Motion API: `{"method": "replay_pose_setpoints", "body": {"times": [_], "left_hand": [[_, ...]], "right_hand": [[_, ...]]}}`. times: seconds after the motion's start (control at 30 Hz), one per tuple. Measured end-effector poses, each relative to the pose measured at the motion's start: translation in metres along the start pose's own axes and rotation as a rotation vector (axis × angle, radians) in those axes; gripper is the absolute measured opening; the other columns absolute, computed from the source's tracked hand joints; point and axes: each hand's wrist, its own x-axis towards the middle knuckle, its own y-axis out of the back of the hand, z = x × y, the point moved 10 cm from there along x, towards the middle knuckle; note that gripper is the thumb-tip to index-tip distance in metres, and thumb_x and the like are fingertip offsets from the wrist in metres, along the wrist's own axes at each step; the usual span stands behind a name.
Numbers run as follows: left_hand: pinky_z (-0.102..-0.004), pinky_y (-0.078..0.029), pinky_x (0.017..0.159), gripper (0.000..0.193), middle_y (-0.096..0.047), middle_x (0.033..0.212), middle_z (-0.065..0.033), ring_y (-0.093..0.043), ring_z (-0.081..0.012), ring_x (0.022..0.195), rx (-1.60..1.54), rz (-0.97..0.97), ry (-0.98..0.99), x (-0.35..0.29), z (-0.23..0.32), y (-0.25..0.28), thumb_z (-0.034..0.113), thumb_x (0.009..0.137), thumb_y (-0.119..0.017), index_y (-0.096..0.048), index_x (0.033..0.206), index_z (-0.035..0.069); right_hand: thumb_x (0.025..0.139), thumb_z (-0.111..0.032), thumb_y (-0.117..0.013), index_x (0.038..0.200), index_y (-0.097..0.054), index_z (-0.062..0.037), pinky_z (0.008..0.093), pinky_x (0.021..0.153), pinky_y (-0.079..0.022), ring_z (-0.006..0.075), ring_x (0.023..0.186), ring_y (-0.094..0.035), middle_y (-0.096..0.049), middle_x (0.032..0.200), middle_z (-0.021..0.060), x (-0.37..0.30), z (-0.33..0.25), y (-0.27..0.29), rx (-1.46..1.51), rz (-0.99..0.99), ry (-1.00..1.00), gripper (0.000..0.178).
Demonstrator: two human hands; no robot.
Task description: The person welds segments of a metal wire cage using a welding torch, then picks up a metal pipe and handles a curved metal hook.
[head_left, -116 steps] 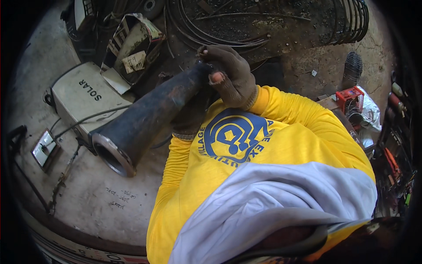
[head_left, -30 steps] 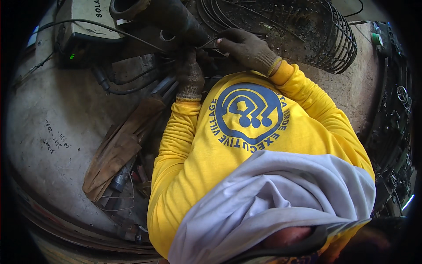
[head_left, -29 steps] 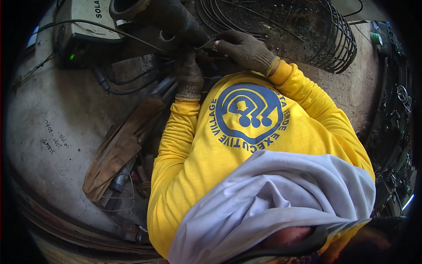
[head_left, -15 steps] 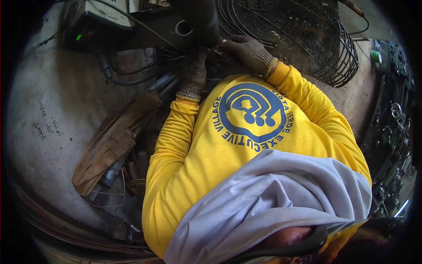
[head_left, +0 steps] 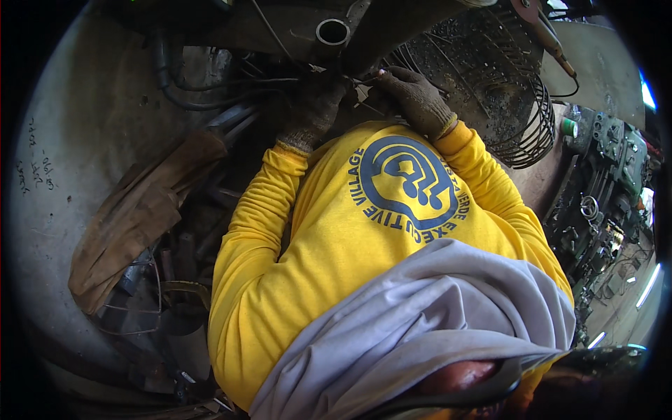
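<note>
Gloved hands [head_left: 364, 98] now higher, pressed under dark pipe [head_left: 392, 28]

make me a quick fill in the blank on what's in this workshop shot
1. Both hands wear dark knitted ____.
2. The sleeves on both arms are ____ in colour.
3. The wire cage lies to the ____ of the right hand.
4. The left hand rests just below a round open ____ end.

Missing words: gloves; yellow; right; pipe
</note>
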Motion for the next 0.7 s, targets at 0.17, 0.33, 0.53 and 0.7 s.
{"method": "replay_pose_setpoints", "body": {"times": [0.17, 0.33, 0.53, 0.7], "left_hand": [[-0.0363, -0.053, 0.089, 0.018, -0.067, 0.113, -0.008, -0.065, -0.0246, 0.103, -0.141, -0.107, -0.071, 0.007, 0.022, 0.024, 0.012, 0.094, -0.061, -0.068, 0.111, 0.01], [-0.0357, -0.053, 0.09, 0.019, -0.066, 0.111, -0.0079, -0.065, -0.0252, 0.103, -0.187, -0.087, -0.136, -0.005, 0.022, 0.024, 0.011, 0.094, -0.059, -0.067, 0.112, 0.009], [-0.0377, -0.052, 0.093, 0.023, -0.066, 0.111, -0.0102, -0.063, -0.0285, 0.107, -0.432, -0.163, 0.185, -0.006, 0.0, 0.01, 0.01, 0.096, -0.056, -0.064, 0.118, 0.008], [-0.0389, -0.052, 0.09, 0.019, -0.066, 0.109, -0.0128, -0.063, -0.0297, 0.104, -0.277, -0.061, 0.006, 0.009, 0.014, 0.018, 0.012, 0.101, -0.051, -0.064, 0.113, 0.008]], "right_hand": [[0.101, -0.033, -0.059, 0.12, -0.068, -0.0005, 0.0269, 0.077, -0.055, 0.0133, 0.085, -0.068, -0.073, 0.103, 0.0087, -0.005, -0.004, -0.007, -0.039, -0.078, 0.025, 0.039], [0.102, -0.03, -0.059, 0.122, -0.067, 0.0, 0.0272, 0.079, -0.055, 0.0131, 0.087, -0.067, -0.072, 0.104, 0.0084, 0.001, -0.001, -0.004, -0.174, -0.148, 0.119, 0.037], [0.102, -0.03, -0.059, 0.121, -0.067, -0.0001, 0.0274, 0.081, -0.055, 0.0136, 0.088, -0.067, -0.072, 0.104, 0.0091, 0.003, 0.006, -0.008, -0.176, -0.166, 0.136, 0.037], [0.102, -0.033, -0.059, 0.12, -0.068, -0.0007, 0.0275, 0.08, -0.055, 0.0134, 0.088, -0.068, -0.073, 0.104, 0.0097, 0.001, 0.005, -0.005, -0.083, -0.095, 0.109, 0.039]]}}
